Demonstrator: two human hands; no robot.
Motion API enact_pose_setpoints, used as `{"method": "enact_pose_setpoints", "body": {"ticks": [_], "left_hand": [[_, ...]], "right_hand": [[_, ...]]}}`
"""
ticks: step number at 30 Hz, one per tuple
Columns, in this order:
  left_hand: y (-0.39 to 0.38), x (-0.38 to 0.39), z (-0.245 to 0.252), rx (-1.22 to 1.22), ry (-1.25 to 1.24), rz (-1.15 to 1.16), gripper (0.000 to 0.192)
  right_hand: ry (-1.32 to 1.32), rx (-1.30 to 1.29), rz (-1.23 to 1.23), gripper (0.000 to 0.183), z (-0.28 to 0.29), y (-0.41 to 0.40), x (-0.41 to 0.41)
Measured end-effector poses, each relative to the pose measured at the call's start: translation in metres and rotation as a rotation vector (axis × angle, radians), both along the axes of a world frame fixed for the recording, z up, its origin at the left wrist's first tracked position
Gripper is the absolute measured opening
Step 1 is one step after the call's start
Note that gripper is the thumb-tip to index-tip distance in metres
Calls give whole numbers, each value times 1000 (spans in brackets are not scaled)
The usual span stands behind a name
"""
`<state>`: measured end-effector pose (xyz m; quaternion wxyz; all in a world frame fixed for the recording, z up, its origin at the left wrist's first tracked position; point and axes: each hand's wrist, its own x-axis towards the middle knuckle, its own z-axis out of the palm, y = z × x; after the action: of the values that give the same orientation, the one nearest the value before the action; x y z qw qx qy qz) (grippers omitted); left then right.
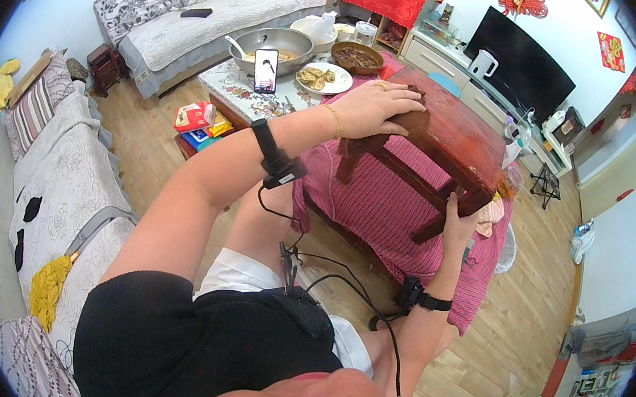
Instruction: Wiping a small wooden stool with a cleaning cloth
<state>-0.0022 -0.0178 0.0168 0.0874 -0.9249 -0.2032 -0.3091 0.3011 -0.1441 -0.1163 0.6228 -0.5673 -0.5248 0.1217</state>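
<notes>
A red-brown wooden stool (462, 129) stands tilted on a pink striped cloth (387, 196) that covers a low surface. My left hand (387, 108) lies over the stool's near left end with a brown cloth (414, 124) under its fingers, pressed against the wood. At the stool's right corner my right hand (460, 215) grips the top of a leg, thumb upward. Part of the cloth hangs below my left hand along the stool's frame. Black straps with small devices sit on both my forearms.
Behind my left arm, a table (225, 83) holds a metal bowl (273, 42), a propped phone (265, 71), a white plate of food (324, 78) and a brown pan (357, 57). Black cables (356, 282) run across my lap. A sofa (62, 174) stands left, a television cabinet (446, 59) beyond.
</notes>
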Motion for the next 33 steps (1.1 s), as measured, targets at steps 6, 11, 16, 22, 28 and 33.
{"method": "enact_pose_setpoints", "body": {"ticks": [6,11,16,22,28,33], "left_hand": [[-3,-6,3,0,-19,-3,57],[1,-10,0,14,-31,-8,55],[-2,-8,2,0,-20,-6,53],[-5,-13,8,-16,-5,-23,49],[-6,-22,18,-145,7,18,48],[-11,-16,46,-313,-126,78,45]], "right_hand": [[11,14,25,52,-1,2,2],[31,-4,24,52,2,0,-3],[6,9,-13,55,13,-8,-12],[0,86,9,56,16,-9,-16],[30,97,-12,47,18,-7,-18],[66,55,7,46,13,-7,-12]]}}
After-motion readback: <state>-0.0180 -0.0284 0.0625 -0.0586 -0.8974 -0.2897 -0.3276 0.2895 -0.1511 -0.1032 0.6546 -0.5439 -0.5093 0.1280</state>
